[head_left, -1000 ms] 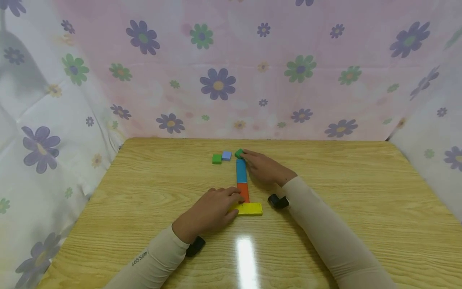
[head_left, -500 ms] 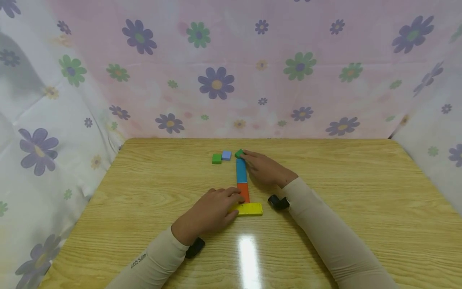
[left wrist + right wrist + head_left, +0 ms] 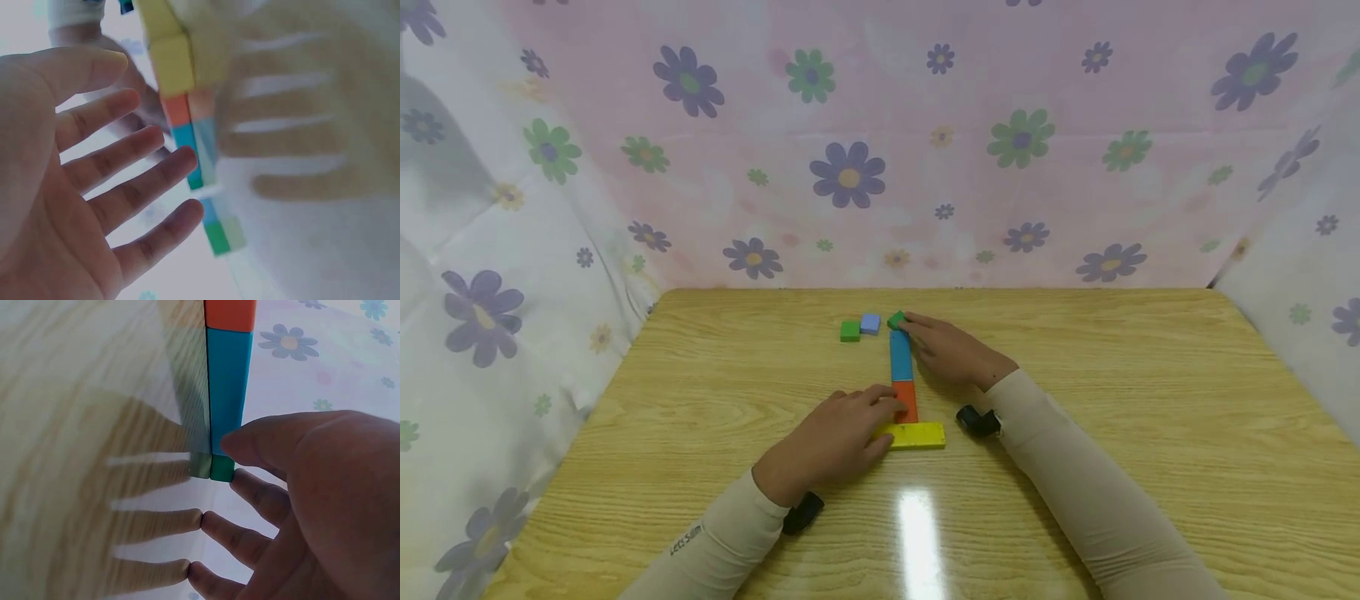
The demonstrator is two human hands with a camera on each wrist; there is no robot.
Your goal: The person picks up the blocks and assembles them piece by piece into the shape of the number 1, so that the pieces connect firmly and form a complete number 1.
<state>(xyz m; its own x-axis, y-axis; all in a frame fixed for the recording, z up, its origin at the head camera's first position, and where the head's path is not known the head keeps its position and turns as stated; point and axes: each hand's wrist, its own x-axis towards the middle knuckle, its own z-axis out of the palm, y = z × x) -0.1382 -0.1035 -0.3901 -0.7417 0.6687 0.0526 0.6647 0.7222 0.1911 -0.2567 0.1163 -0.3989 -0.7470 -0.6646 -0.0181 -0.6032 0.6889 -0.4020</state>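
In the head view, a yellow block [image 3: 922, 435] lies crosswise; from it an orange-red block [image 3: 908, 410] and a longer blue block [image 3: 901, 358] run away from me in line. A small green block [image 3: 896, 320] sits at the blue block's far end, turned at an angle. My right hand [image 3: 958, 354] pinches this green block [image 3: 222, 469] between thumb and index finger, the thumb tip overlapping the blue block [image 3: 229, 387] in the right wrist view. My left hand [image 3: 838, 437] hovers over or rests at the yellow block's left end, covering it, fingers spread [image 3: 137, 190]; contact is unclear.
A second green block [image 3: 850, 332] and a periwinkle block [image 3: 870, 324] lie together near the wooden table's [image 3: 715, 367] far edge, left of the row. Flowered cloth [image 3: 917, 183] hangs behind the table and at both sides.
Both hands stay practically where they were, and the blocks keep their places. Only the head view shifts slightly.
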